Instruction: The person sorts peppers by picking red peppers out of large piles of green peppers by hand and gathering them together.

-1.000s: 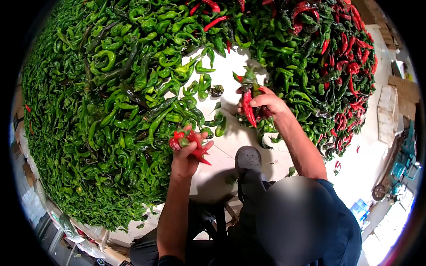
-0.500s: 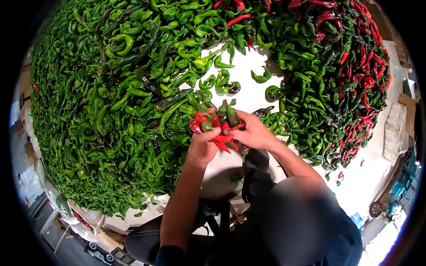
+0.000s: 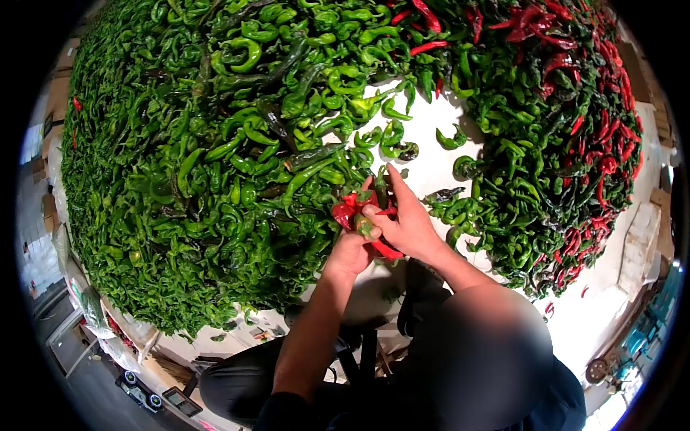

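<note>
My left hand (image 3: 351, 253) is closed around a bunch of red peppers (image 3: 343, 215), some with green stems showing. Against the same bunch, my right hand (image 3: 408, 221) presses its thumb near a pepper's green stem end. A dark green pepper (image 3: 382, 184) stands up beside the right hand's fingers; its lower end is hidden. One red pepper tip (image 3: 387, 251) sticks out below both hands. Exactly which peppers each hand grips is partly hidden by the fingers. Just beyond the hands lie loose green peppers (image 3: 394, 138) on a pale surface (image 3: 431, 118).
A broad heap of green peppers (image 3: 180, 194) spreads across the left and far side. On the right is a mixed green pile (image 3: 510, 194) with red peppers (image 3: 607, 165) along its outer edge. My dark-clad leg (image 3: 241, 377) is below. Blue-green equipment (image 3: 643, 337) stands at far right.
The view has shifted, so the pile and hands appear further right. My right hand has moved over the bunch, its thumb now further across the peppers. Both hands keep their hold.
</note>
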Demonstrator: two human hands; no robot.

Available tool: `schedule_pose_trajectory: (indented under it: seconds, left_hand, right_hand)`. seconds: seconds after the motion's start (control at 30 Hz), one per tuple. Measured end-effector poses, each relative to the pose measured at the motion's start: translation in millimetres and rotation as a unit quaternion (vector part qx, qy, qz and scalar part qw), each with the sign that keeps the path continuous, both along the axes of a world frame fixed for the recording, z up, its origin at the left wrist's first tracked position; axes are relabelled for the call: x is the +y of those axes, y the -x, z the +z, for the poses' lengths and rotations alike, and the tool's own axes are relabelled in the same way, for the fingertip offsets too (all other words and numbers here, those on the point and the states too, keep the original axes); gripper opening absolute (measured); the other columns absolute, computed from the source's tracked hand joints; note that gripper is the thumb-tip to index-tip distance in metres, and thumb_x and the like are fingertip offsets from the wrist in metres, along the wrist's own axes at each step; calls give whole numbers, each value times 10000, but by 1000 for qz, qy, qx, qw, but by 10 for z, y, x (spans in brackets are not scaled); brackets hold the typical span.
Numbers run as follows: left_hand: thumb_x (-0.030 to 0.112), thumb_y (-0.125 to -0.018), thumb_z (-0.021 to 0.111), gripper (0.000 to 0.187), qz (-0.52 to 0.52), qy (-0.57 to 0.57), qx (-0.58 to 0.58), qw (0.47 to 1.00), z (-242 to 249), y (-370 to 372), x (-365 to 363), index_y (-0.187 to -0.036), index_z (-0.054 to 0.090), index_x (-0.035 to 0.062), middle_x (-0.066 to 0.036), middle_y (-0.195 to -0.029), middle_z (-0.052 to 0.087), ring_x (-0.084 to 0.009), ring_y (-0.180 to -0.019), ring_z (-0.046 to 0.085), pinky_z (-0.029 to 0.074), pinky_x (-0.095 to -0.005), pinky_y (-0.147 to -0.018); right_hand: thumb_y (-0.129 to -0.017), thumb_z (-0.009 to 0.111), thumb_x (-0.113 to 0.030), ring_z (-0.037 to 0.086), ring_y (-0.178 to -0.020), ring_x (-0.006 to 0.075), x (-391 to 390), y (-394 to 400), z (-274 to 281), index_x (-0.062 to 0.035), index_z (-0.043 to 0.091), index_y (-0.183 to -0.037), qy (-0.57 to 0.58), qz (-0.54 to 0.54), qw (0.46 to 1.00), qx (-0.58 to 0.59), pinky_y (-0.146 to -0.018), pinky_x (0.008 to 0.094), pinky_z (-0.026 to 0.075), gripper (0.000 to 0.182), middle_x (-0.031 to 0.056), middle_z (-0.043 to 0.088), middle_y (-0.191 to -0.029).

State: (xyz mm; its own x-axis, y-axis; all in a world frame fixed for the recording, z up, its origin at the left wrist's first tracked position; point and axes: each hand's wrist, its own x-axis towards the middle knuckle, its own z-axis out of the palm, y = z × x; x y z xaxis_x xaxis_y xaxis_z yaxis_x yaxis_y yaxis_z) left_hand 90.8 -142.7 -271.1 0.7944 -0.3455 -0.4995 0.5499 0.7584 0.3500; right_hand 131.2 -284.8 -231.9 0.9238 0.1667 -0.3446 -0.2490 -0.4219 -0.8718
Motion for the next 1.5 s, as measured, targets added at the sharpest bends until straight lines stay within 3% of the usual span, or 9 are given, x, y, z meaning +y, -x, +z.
schedule_pose_trajectory:
  seconds: [0.3,0.6,0.7,0.77,0.83,1.1,1.23,1.43,1.5]
  left_hand:
    - [72,-769,824,984,13,21,48,999,-279,157,133,-1539,217,157,-37,-1400,469,-181,-1222,523,475,-339,-1009]
    - [305,-742,853,738,60,-42,112,991,-300,291,214,-1357,503,98,-43,-1271,589,-185,-1142,585,500,-376,-992]
    - [167,-735,803,708,-27,36,57,997,-209,332,577,-1358,489,45,-123,-1269,603,-254,-1099,630,554,-453,-929]
    - [152,-740,753,755,1,40,28,999,-1,302,660,-1412,432,29,-155,-1260,601,-275,-1082,638,561,-461,-903]
    - [157,-716,711,799,-15,-7,48,999,304,264,724,-1438,393,28,-151,-1257,597,-272,-1064,637,555,-450,-896]
    - [175,-700,720,839,-3,45,6,999,437,193,731,-1450,360,69,-162,-1225,571,-286,-996,636,581,-515,-813]
    - [186,-740,724,800,1,51,3,999,454,169,696,-1443,365,58,-168,-1232,564,-286,-1003,633,584,-536,-799]
    - [185,-726,734,842,-18,45,27,998,470,129,717,-1460,338,72,-169,-1228,571,-277,-988,640,588,-513,-790]
    - [185,-699,750,969,-28,37,32,998,471,73,725,-1522,242,137,-174,-1202,578,-266,-948,646,597,-495,-761]
  right_hand:
    - [-819,669,-436,476,-1286,430,186,-87,-112,99,180,-1490,-48,85,994,54,-1093,412,367,987,338,434,-1394]
    - [-760,771,-415,439,-1322,344,261,-55,-39,63,110,-1522,29,169,984,54,-1123,362,327,1117,299,382,-1461]
    - [-813,718,-461,503,-1286,380,-68,-472,66,32,452,-1405,-68,192,961,187,-1080,405,392,815,312,529,-1334]
    - [-884,678,-276,645,-1079,250,-144,-866,-166,-30,652,-1211,55,68,995,41,-925,356,502,410,154,693,-1129]
    - [-888,630,-205,663,-968,292,-122,-1265,-467,-38,698,-1071,290,179,925,-167,-840,401,522,257,129,714,-952]
    - [-864,533,-123,690,-865,307,360,-1602,-1246,-106,638,-1151,461,352,795,-181,-699,429,554,306,138,703,-895]
    - [-863,533,-135,685,-846,297,398,-1593,-1300,-68,633,-1104,444,306,834,-114,-668,431,545,270,133,691,-875]
    - [-826,591,-208,665,-855,289,249,-1406,-1454,-69,637,-860,398,233,845,-270,-731,419,527,150,107,669,-889]
    - [-830,618,-140,646,-828,236,125,-1356,-1354,-59,659,-844,263,111,922,-262,-744,337,497,91,114,657,-819]
